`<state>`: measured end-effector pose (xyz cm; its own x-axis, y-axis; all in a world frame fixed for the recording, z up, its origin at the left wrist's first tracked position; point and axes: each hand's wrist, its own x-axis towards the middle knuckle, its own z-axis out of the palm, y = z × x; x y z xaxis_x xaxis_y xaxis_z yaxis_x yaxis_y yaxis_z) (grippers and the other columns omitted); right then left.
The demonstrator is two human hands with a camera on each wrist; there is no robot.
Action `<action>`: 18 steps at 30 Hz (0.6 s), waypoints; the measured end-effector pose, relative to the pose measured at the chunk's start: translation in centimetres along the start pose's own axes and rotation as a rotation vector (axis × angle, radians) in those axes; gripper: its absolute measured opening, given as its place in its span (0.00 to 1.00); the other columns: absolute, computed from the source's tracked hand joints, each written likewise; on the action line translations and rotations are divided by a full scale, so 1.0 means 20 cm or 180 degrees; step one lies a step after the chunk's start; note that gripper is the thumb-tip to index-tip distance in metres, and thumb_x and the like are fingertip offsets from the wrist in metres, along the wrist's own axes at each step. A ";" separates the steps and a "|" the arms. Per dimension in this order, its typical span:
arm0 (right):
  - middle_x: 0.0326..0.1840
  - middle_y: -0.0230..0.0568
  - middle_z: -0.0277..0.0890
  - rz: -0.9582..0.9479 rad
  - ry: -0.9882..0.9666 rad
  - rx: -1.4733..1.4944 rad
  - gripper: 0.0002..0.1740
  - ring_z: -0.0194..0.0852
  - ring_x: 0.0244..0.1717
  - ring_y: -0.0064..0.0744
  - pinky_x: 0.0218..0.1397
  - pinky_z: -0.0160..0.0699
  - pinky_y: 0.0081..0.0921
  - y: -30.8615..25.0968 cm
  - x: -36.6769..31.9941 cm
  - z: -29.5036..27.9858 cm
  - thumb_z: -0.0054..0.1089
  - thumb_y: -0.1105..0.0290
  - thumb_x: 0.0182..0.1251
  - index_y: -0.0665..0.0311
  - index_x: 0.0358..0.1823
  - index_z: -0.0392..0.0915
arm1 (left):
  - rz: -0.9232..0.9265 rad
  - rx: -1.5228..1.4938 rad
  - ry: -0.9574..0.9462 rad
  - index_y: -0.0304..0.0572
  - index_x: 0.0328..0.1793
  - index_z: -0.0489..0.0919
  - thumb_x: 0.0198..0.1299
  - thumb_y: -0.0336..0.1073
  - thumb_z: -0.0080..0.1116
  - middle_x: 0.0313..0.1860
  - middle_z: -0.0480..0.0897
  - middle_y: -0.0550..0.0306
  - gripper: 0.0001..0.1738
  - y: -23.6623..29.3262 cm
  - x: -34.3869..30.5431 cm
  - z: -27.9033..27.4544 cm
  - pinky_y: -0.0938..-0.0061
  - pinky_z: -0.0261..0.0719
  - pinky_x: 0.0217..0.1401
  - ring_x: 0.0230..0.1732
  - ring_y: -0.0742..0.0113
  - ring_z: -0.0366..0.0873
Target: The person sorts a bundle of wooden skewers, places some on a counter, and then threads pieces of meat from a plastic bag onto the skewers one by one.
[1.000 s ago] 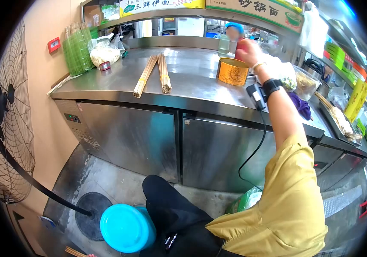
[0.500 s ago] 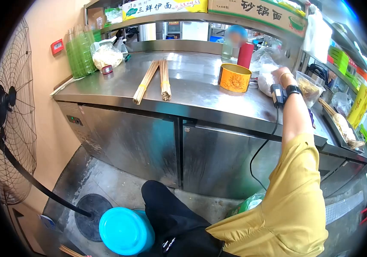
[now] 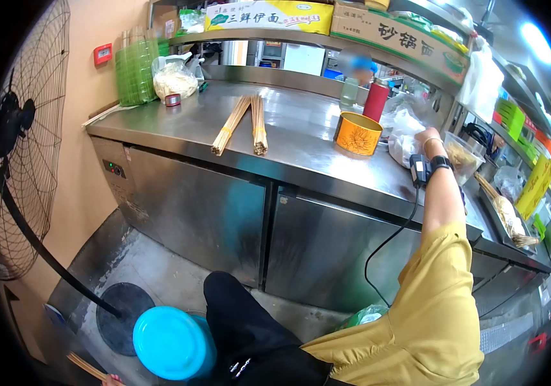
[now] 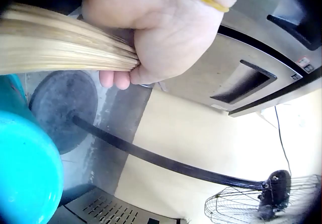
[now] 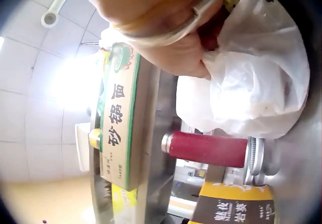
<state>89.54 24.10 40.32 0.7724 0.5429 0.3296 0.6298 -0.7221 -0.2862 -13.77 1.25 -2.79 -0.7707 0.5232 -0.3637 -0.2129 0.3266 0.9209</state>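
Observation:
My left hand (image 4: 161, 32) grips a bundle of thin wooden skewers (image 4: 60, 43), held low beside the blue lidded bucket (image 3: 169, 344). In the head view only a bit of that hand shows at the bottom edge. On the counter's right side, my right hand (image 3: 428, 139) holds a white plastic bag (image 5: 251, 88), its thumb against the plastic; the other fingers are mostly hidden by the bag. A red bottle (image 3: 376, 101) and an orange round tin (image 3: 358, 135) stand left of this bag. Two banded bundles of skewers (image 3: 232, 128) lie mid-counter.
To the right of my right hand are a clear tub of food (image 3: 462, 157) and a tray of skewers (image 3: 504, 209). Green plastic cups (image 3: 137, 77) and a bag of pale food (image 3: 175, 80) stand at far left. A black fan (image 3: 18, 122) stands by the wall.
My right hand has moved right, from beside the red bottle to the white plastic bag, and stays there. The head view has shifted slightly. The left hand still holds its skewers.

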 end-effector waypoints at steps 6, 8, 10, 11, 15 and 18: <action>0.50 0.48 0.75 -0.0416 0.0801 0.1195 0.28 0.75 0.52 0.41 0.54 0.73 0.31 0.05 -0.08 -0.20 0.56 0.60 0.61 0.70 0.59 0.68 | 0.0292 -0.1044 -0.0397 0.40 0.58 0.64 0.63 0.37 0.51 0.45 0.75 0.53 0.20 -0.40 0.48 -0.17 0.69 0.73 0.51 0.49 0.62 0.74; 0.52 0.48 0.74 -0.0736 0.0800 0.1915 0.28 0.74 0.53 0.41 0.55 0.72 0.31 0.07 -0.10 -0.34 0.54 0.60 0.62 0.70 0.60 0.68 | 0.0302 -0.1516 -0.0468 0.35 0.66 0.58 0.66 0.34 0.47 0.59 0.70 0.38 0.24 -0.45 0.52 -0.18 0.61 0.70 0.64 0.61 0.49 0.71; 0.54 0.47 0.73 -0.1020 0.0525 0.2845 0.27 0.72 0.55 0.40 0.57 0.71 0.32 0.04 -0.14 -0.48 0.53 0.60 0.64 0.70 0.60 0.67 | 0.0241 -0.1627 -0.0508 0.34 0.63 0.60 0.65 0.31 0.49 0.55 0.73 0.43 0.22 -0.46 0.47 -0.17 0.68 0.76 0.56 0.55 0.55 0.75; 0.55 0.47 0.72 -0.1129 0.0310 0.3310 0.27 0.72 0.55 0.40 0.57 0.70 0.32 -0.01 -0.18 -0.56 0.52 0.60 0.65 0.70 0.60 0.67 | 0.0315 -0.1137 -0.0387 0.34 0.57 0.65 0.64 0.31 0.50 0.48 0.76 0.48 0.17 -0.33 0.31 -0.10 0.71 0.78 0.49 0.47 0.61 0.77; 0.58 0.47 0.70 -0.1420 -0.0808 0.4727 0.27 0.69 0.58 0.40 0.60 0.69 0.33 -0.31 -0.55 -0.68 0.49 0.60 0.68 0.70 0.62 0.65 | 0.0129 -0.0770 -0.0031 0.36 0.49 0.69 0.62 0.33 0.52 0.31 0.77 0.57 0.12 -0.14 0.14 0.01 0.76 0.79 0.35 0.30 0.69 0.77; 0.61 0.46 0.68 -0.1414 -0.1926 0.5161 0.26 0.68 0.59 0.39 0.62 0.67 0.34 -0.54 -0.94 -0.50 0.47 0.59 0.70 0.70 0.62 0.64 | -0.0050 -0.0991 0.0036 0.40 0.47 0.68 0.64 0.31 0.49 0.31 0.77 0.57 0.08 -0.06 0.08 0.06 0.77 0.80 0.32 0.30 0.69 0.78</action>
<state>67.37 17.39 46.11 0.2236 0.8958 0.3841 -0.0663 0.4072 -0.9110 -14.00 2.58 -4.73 -0.7722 0.5105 -0.3783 -0.3973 0.0767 0.9145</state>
